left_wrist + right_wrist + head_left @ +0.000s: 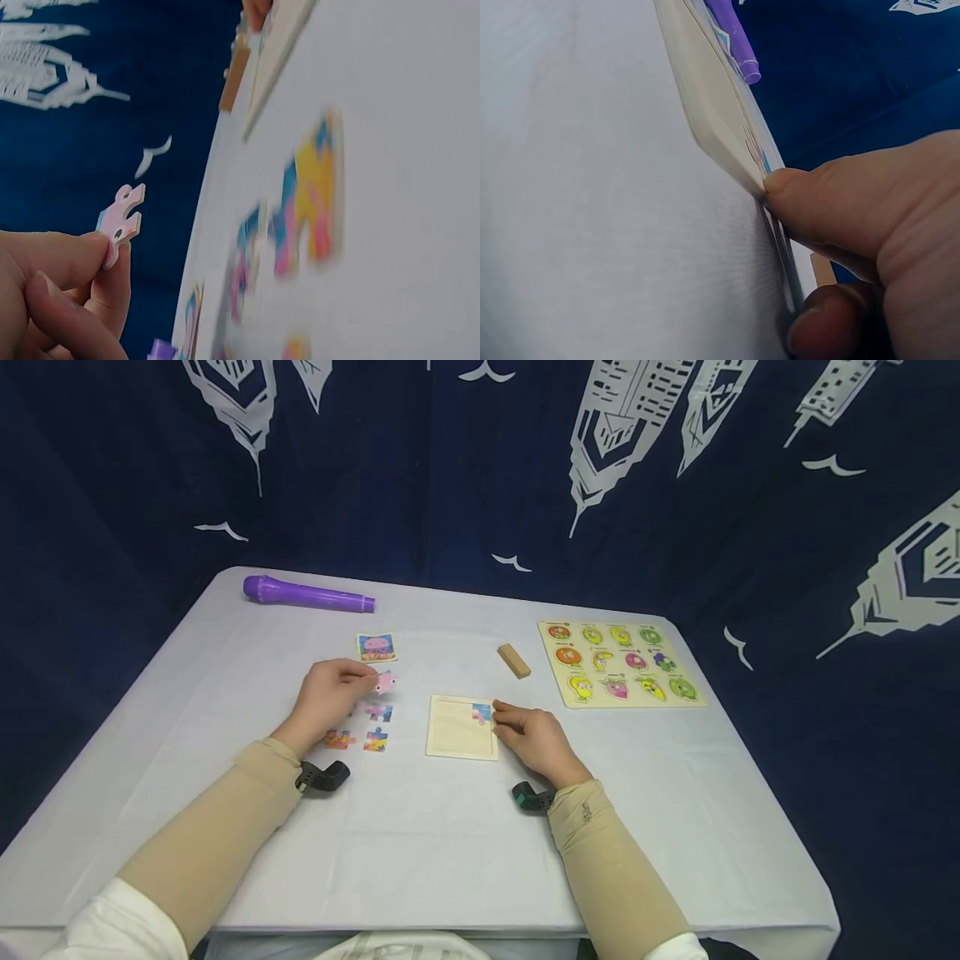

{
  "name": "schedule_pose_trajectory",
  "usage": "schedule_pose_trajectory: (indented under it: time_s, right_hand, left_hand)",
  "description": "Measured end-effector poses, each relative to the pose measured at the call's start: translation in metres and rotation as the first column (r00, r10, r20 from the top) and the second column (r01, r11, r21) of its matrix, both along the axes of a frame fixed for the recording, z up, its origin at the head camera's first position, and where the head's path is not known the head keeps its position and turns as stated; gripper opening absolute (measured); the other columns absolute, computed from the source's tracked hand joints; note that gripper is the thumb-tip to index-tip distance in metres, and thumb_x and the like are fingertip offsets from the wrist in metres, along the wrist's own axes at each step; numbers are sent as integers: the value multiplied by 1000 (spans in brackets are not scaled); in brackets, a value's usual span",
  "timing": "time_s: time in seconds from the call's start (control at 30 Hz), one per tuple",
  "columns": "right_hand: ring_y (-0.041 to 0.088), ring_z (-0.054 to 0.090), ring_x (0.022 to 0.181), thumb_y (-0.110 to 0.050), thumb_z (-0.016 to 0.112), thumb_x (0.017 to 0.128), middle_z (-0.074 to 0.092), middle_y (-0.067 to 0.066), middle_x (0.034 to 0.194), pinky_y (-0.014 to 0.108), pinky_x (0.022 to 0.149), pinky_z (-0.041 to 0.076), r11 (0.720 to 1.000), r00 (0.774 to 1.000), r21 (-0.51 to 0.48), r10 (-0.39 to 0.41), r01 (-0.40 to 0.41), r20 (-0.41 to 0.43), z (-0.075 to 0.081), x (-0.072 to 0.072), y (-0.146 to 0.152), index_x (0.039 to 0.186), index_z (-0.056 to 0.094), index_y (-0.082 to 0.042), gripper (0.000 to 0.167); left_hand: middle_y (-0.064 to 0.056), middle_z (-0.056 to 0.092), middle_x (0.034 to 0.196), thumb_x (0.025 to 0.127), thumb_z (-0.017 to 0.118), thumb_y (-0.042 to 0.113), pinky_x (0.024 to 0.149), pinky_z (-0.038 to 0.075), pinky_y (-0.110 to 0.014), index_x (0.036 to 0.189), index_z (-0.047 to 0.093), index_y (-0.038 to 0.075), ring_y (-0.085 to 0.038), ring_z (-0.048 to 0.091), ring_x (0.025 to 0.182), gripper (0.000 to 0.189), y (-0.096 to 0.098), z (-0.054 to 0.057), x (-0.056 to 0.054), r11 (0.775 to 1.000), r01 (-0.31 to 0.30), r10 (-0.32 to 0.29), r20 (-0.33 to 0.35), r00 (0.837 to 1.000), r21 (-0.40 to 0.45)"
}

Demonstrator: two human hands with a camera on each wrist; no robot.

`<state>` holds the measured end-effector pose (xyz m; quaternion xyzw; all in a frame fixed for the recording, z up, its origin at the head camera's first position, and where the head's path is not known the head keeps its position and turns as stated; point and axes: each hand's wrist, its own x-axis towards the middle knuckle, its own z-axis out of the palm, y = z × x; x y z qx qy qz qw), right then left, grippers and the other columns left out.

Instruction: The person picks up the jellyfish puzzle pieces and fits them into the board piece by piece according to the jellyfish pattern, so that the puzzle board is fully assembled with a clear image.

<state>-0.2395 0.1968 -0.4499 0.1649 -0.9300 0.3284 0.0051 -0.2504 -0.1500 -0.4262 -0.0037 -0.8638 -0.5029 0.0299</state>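
My left hand [330, 697] pinches a pink jigsaw piece [118, 221] between thumb and fingers, lifted off the table. Near it lie several loose jigsaw pieces [376, 741], pink, yellow and blue. Just beyond is a small picture card [377, 647] with a pink figure. My right hand [536, 739] grips the right edge of a square, pale puzzle tray [453, 731], its thumb [795, 187] against the rim. One blue and pink piece [481, 714] sits in the tray's upper right corner. The fingers' undersides are partly hidden.
A purple toy microphone [307, 594] lies at the back left. Behind the tray is a small wooden block [513, 661]. A yellow fruit-picture board [622, 664] lies at the back right. A white cloth [450, 843] covers the table, with a dark patterned curtain [420, 468] behind.
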Motion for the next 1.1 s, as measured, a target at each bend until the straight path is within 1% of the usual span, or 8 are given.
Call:
schedule_pose_trajectory:
  time_s: [0.1,0.2,0.27,0.33,0.43,0.57,0.77,1.1]
  right_hand:
    - [24,57,135,-18,72,97,64,1,142,44,113,44,1000,1000,1,8,-8,-8,0,1,1,126,74,-8,30]
    - [24,58,135,-18,72,97,64,2,142,43,112,45,1000,1000,12,14,-13,-19,2,0,1,125,74,-8,30]
    - [24,58,135,-19,72,97,64,2,142,43,112,45,1000,1000,17,17,-17,-21,3,0,1,125,74,-8,30]
    - [23,58,135,-18,73,97,64,1,141,43,113,44,1000,1000,15,17,-17,-17,3,-1,1,125,74,-8,30]
    - [23,59,134,-18,73,97,65,1,141,42,113,44,1000,1000,9,16,-16,-14,3,-1,2,124,74,-8,29]
    - [23,58,135,-19,72,98,64,1,141,43,113,44,1000,1000,4,16,-16,-8,3,0,4,125,74,-8,29]
    - [23,58,134,-18,72,98,65,1,141,43,113,44,1000,1000,-4,-1,1,10,4,0,2,123,75,-8,28]
    - [23,59,134,-18,72,97,66,1,139,42,112,45,1000,1000,-10,-2,2,-1,3,-1,1,121,76,-7,27]
  left_hand:
    - [-7,74,113,99,69,30,83,50,-36,111,75,12,-22,66,96,23,19,7,-3,999,48,-48,8,999,-1]
    - [-6,74,111,98,70,30,82,50,-36,109,75,14,-22,66,94,20,41,11,-6,993,112,-111,20,994,-45]
    - [-5,74,105,97,71,30,79,49,-36,107,75,15,-22,65,91,18,55,12,-7,984,159,-156,35,987,-80]
    - [-3,73,100,97,71,30,78,49,-36,106,75,17,-21,65,90,17,68,13,-9,975,195,-189,56,980,-107]
    - [-2,73,98,97,70,30,82,48,-37,105,75,17,-21,64,91,16,85,12,-13,964,239,-230,85,969,-113]
    - [-1,73,96,97,69,29,83,48,-37,102,75,18,-20,64,91,14,103,8,-19,948,278,-262,119,958,-154]
    - [3,73,95,98,69,31,78,48,-36,99,74,21,-18,65,87,11,112,-1,-27,928,286,-260,137,956,-238]
    - [4,72,98,93,73,36,76,45,-37,102,73,26,-18,65,89,13,115,-5,-25,937,253,-225,135,965,-242]
